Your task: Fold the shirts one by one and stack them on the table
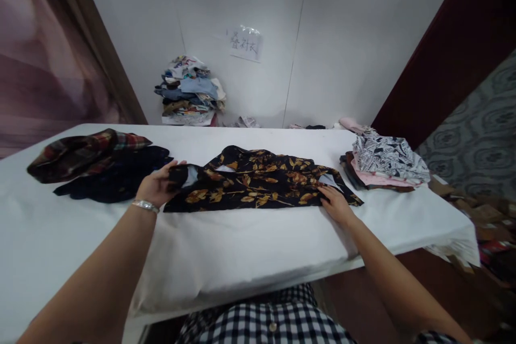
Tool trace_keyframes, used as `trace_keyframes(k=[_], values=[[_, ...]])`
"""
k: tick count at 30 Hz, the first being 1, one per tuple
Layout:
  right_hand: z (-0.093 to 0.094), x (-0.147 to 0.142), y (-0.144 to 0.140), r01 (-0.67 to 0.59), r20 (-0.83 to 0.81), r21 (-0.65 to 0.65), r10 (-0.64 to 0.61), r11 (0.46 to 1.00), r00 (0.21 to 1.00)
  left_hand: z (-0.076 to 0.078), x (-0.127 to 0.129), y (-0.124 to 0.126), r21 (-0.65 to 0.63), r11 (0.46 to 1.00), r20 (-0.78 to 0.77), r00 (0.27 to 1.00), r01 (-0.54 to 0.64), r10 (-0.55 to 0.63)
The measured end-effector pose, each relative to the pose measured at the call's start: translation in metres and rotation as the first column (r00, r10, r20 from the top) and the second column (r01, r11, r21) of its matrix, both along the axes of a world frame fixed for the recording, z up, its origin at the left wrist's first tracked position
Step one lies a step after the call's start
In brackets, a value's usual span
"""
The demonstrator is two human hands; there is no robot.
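Presently, shirt: a dark shirt (258,183) printed with golden leaves is spread flat across the middle of the counter (242,247), its long side running left to right
Left hand: the left hand (155,187) is closed on the shirt's left end, a fold of dark cloth being pinched between thumb and fingers (175,164) and lifted slightly off the counter; a silver bracelet (145,205) is worn at the wrist
Right hand: the right hand (336,205) is laid palm down on the shirt's lower right corner, its fingers stretched out flat and pressed on the cloth, nothing being gripped
Counter: a white cloth is drawn over it, down to the near edge
Left side: a plaid garment (80,151) in red and dark tones is heaped on a navy one (116,180), just beside the left hand
Right side: a stack of folded clothes (382,164), topped by a black-and-white print, is set near the shirt's right end
Far wall: a pile of mixed clothes (189,91) is leaned against the white wall, with a paper note (244,43) taped beside it
Near edge: a checked shirt worn by the person is seen at the bottom
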State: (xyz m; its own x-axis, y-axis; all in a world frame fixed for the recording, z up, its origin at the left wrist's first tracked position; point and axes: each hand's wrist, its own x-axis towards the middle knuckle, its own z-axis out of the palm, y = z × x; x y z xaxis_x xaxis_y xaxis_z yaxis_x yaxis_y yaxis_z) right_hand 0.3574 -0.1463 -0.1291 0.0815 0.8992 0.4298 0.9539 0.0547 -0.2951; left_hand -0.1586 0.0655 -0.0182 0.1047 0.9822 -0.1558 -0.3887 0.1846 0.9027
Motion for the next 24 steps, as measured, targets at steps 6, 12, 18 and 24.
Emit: trace_keyframes(k=[6,12,18,24], values=[[0.018,-0.008,0.009,-0.020,0.005,0.054,0.020,0.998,1.000,-0.019,-0.017,0.011,-0.141,0.986,-0.218,0.969,0.091,-0.120],[0.027,-0.014,0.033,0.018,0.162,-0.092,-0.003,0.996,0.987,-0.001,0.005,0.025,0.154,0.963,-0.777,0.629,0.223,-0.022],[0.049,0.009,0.035,0.097,0.075,0.158,-0.110,0.983,0.991,0.051,0.023,0.027,0.612,0.675,-0.790,0.342,0.411,0.509],[0.043,0.025,0.001,0.082,0.088,0.277,-0.110,0.957,0.990,0.016,0.015,0.012,0.591,0.451,-0.717,0.180,0.668,0.674]])
